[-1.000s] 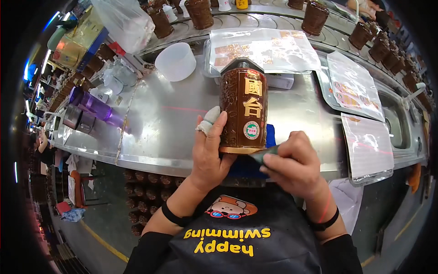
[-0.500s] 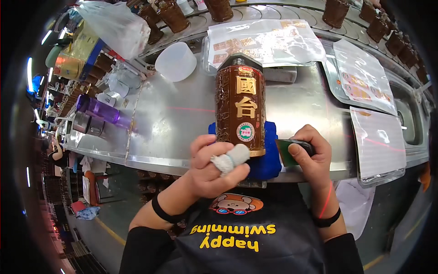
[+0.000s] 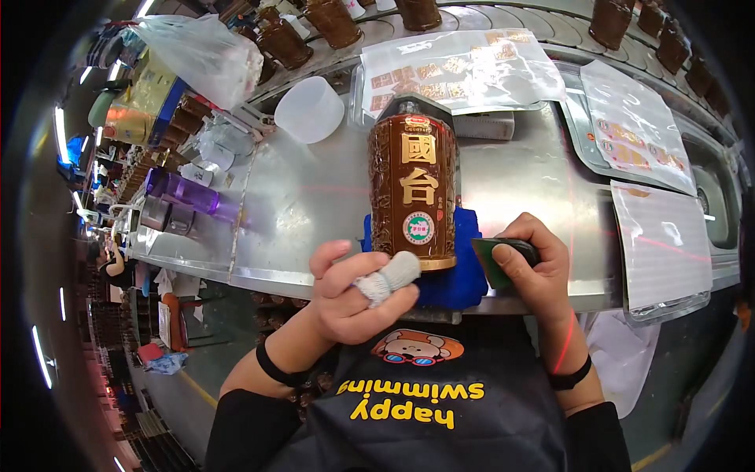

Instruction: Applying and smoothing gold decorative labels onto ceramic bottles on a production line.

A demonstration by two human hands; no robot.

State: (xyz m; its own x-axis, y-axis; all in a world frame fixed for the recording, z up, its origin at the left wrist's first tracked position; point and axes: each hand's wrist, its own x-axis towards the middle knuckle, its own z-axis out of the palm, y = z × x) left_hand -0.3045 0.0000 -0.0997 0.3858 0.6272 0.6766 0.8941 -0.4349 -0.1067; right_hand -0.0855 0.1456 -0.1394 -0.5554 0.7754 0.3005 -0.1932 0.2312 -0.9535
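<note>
A brown embossed bottle (image 3: 389,185) with gold lettering, a round green-and-white label (image 3: 418,229) and a dark cap lies on a blue support (image 3: 468,275), its gold-rimmed base toward me. By the lower left of that base is my left hand (image 3: 354,295), fingers loosely bent and apart. A whitish knit finger sleeve (image 3: 385,282) covers what looks like its index finger; nothing shows in its grip. To the right of the bottle, my right hand (image 3: 543,263) grips a flat dark-green scraper (image 3: 489,263) with a black handle part, the thumb pressed on top.
Clear sheets of labels (image 3: 464,71) lie beyond the bottle, with more label sheets (image 3: 629,130) at the right. A translucent round tub (image 3: 309,110) and a purple bottle (image 3: 185,193) stand left. Brown bottles (image 3: 334,20) line a conveyor behind; a sink (image 3: 712,204) lies far right.
My left hand has drawn slightly left, away from the bottle's lower edge. The right hand holds the scraper in nearly the same place. The view has shifted a little.
</note>
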